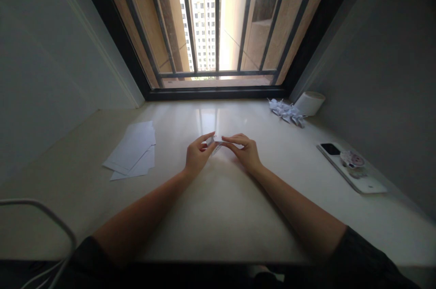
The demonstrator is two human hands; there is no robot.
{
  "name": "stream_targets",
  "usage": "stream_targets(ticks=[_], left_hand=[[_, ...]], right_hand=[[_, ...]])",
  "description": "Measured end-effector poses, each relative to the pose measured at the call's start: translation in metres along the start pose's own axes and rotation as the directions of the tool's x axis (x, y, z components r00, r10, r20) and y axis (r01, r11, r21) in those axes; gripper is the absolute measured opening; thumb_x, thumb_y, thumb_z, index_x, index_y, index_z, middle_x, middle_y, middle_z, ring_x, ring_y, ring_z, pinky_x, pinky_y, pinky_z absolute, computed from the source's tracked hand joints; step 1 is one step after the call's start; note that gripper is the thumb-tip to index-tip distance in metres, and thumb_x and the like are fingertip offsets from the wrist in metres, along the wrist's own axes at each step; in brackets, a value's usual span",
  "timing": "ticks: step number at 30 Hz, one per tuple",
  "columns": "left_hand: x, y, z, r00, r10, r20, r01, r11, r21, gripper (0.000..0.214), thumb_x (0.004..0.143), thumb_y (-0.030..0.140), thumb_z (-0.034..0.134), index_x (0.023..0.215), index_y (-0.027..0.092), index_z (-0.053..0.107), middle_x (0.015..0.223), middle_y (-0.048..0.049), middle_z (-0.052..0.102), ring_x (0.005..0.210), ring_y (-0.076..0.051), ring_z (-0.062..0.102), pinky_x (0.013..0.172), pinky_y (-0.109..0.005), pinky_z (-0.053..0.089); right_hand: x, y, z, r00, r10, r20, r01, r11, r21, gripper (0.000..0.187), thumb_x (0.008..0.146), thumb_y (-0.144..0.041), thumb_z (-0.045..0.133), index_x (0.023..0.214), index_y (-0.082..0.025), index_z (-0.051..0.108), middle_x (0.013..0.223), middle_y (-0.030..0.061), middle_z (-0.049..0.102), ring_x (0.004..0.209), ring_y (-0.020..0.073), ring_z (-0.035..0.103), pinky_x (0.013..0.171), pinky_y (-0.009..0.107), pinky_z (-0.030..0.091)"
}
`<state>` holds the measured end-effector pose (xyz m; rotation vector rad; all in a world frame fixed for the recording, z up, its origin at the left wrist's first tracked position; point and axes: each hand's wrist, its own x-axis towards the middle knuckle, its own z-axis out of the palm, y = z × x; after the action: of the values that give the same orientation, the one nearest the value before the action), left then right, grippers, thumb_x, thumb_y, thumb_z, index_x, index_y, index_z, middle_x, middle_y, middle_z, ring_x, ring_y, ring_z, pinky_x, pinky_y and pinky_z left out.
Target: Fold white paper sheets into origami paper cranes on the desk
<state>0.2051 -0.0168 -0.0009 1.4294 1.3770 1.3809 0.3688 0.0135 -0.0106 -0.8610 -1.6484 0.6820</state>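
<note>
Between my two hands, above the middle of the white sill, is a small piece of folded white paper. My left hand pinches its left side between thumb and fingers. On the other side, my right hand grips the paper's right edge with thumb and forefinger. The exact shape of the folds is too small to make out, and my fingers cover part of it.
Flat white paper sheets lie overlapped at left. Several crumpled or folded paper pieces rest beside a white cup-like roll at back right. A phone lies at right; a cable curves at lower left. A barred window stands behind.
</note>
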Motion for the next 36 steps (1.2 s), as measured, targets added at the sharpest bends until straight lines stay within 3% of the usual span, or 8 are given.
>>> stream_targets(ticks=[3, 8, 11, 19, 26, 36], left_hand=[[0.0, -0.001, 0.0, 1.0, -0.002, -0.006, 0.002, 1.0, 0.004, 0.048, 0.071, 0.04, 0.067, 0.113, 0.018, 0.063, 0.08, -0.0039, 0.069, 0.055, -0.009, 0.055, 0.045, -0.017, 0.041], [0.001, -0.005, 0.0, 0.999, 0.034, -0.012, -0.033, 0.999, 0.015, 0.051, 0.071, 0.04, 0.069, 0.118, 0.023, 0.061, 0.107, -0.0065, 0.067, 0.077, -0.015, 0.063, 0.063, -0.023, 0.052], [0.001, -0.007, 0.0, 0.999, 0.038, -0.037, -0.037, 0.999, 0.04, 0.05, 0.069, 0.039, 0.071, 0.117, 0.026, 0.061, 0.118, -0.0064, 0.062, 0.085, -0.018, 0.064, 0.066, -0.025, 0.053], [0.005, -0.009, 0.001, 0.997, -0.004, 0.077, 0.019, 0.979, -0.202, 0.04, 0.077, 0.028, 0.059, 0.116, 0.019, 0.058, 0.117, -0.0076, 0.06, 0.086, -0.017, 0.065, 0.072, -0.03, 0.057], [0.005, -0.003, -0.001, 0.99, 0.114, 0.087, -0.1, 0.984, -0.144, 0.043, 0.068, 0.011, 0.059, 0.109, 0.02, 0.062, 0.114, -0.0052, 0.062, 0.108, -0.02, 0.056, 0.087, -0.031, 0.051], [0.004, -0.006, 0.0, 0.988, 0.093, 0.121, -0.07, 0.981, -0.179, 0.044, 0.07, 0.016, 0.063, 0.114, 0.019, 0.062, 0.117, -0.0067, 0.063, 0.102, -0.021, 0.061, 0.091, -0.035, 0.049]], right_hand=[[0.0, -0.001, 0.0, 1.0, 0.01, 0.02, -0.01, 1.0, -0.018, 0.021, 0.074, -0.032, 0.069, 0.095, -0.034, 0.07, 0.087, 0.0008, 0.072, 0.079, 0.0191, 0.062, 0.076, 0.036, 0.05], [-0.001, -0.004, -0.002, 1.0, -0.026, -0.006, 0.025, 0.997, -0.073, 0.022, 0.08, -0.029, 0.063, 0.101, -0.033, 0.068, 0.09, 0.0013, 0.072, 0.082, 0.0188, 0.062, 0.079, 0.037, 0.049], [-0.002, -0.01, -0.002, 0.998, -0.058, -0.035, 0.056, 0.996, -0.065, 0.024, 0.078, -0.03, 0.065, 0.102, -0.032, 0.068, 0.09, 0.002, 0.071, 0.082, 0.0185, 0.061, 0.079, 0.036, 0.049], [0.0, -0.013, 0.0, 0.998, 0.053, 0.03, -0.054, 0.997, 0.049, 0.025, 0.076, -0.033, 0.066, 0.101, -0.031, 0.068, 0.099, 0.0028, 0.069, 0.093, 0.0192, 0.061, 0.084, 0.037, 0.048], [0.002, -0.009, 0.002, 0.99, 0.068, 0.123, -0.078, 0.994, 0.075, 0.03, 0.074, -0.036, 0.068, 0.103, -0.032, 0.068, 0.107, 0.0032, 0.066, 0.102, 0.02, 0.057, 0.08, 0.035, 0.048], [-0.004, -0.007, 0.004, 0.997, 0.08, 0.02, -0.081, 0.996, 0.022, 0.032, 0.067, -0.038, 0.074, 0.097, -0.028, 0.071, 0.09, 0.0031, 0.069, 0.081, 0.0183, 0.061, 0.077, 0.034, 0.049]])
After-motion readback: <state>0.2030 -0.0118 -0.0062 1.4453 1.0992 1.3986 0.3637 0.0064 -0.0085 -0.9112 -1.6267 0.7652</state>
